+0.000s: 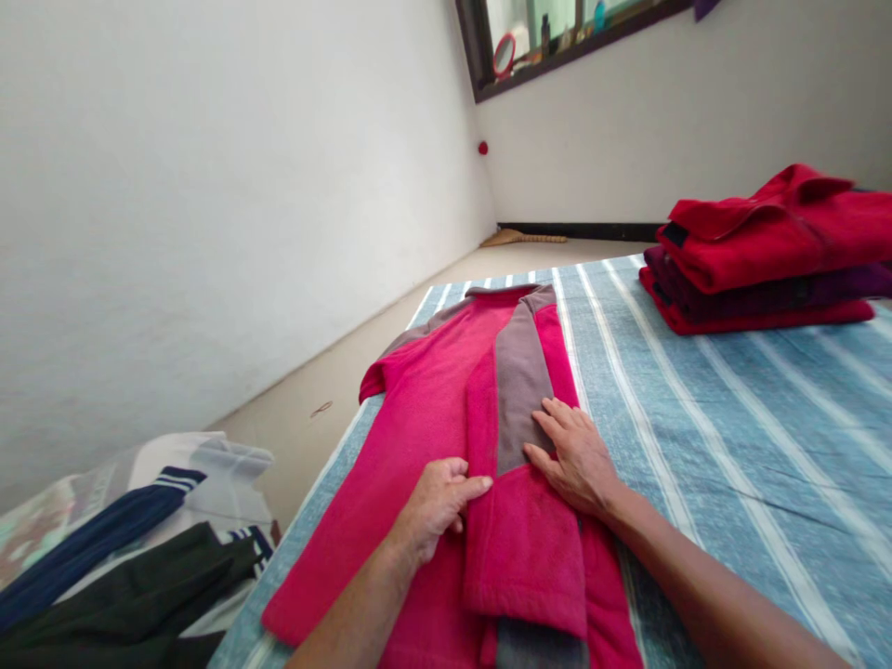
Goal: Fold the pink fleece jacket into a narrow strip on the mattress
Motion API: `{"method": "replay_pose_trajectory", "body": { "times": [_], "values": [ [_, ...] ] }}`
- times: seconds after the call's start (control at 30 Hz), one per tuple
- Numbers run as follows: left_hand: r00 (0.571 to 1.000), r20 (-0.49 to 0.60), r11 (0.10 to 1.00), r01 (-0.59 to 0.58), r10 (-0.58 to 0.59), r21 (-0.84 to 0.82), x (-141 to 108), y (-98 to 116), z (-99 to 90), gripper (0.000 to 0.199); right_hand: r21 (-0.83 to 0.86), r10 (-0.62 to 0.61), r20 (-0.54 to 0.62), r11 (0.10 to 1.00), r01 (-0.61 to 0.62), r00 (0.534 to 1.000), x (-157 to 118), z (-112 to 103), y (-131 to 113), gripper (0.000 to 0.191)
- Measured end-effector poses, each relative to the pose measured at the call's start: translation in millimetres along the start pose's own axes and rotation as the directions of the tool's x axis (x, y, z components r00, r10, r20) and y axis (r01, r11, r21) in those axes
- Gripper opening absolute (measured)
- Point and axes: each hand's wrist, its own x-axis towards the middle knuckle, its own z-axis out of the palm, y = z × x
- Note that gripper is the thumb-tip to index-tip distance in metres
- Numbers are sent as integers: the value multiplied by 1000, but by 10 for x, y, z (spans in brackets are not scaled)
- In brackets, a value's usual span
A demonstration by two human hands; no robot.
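Observation:
A pink fleece jacket (418, 418) with grey shoulder panels lies spread on the striped bed sheet, its collar at the far end. One sleeve (522, 548) is folded inward and runs down the body toward me. At the left edge of that sleeve is my left hand (439, 506), its thumb and fingers closed on the fabric edge. My right hand (571, 455) rests flat on the sleeve's grey panel with fingers spread. The other sleeve drapes near the left edge of the bed.
Folded red and purple garments (773, 251) are stacked at the right on the blue-and-white striped sheet (731, 446). Dark clothes (132, 585) and a plastic bag (229, 455) lie below left. A brush or broom (522, 239) is on the floor by the wall.

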Motion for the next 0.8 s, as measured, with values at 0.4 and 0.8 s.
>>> {"method": "replay_pose_trajectory", "body": {
  "times": [0.4, 0.8],
  "values": [
    [995, 54, 934, 95, -81, -343, -62, -30, 79, 34, 5, -24, -53, 1000, 24, 998, -1, 20, 32, 40],
    [998, 37, 897, 60, -49, -439, -61, -117, 88, 31, 7, -29, -52, 1000, 30, 998, -4, 20, 30, 41]
  ]
}}
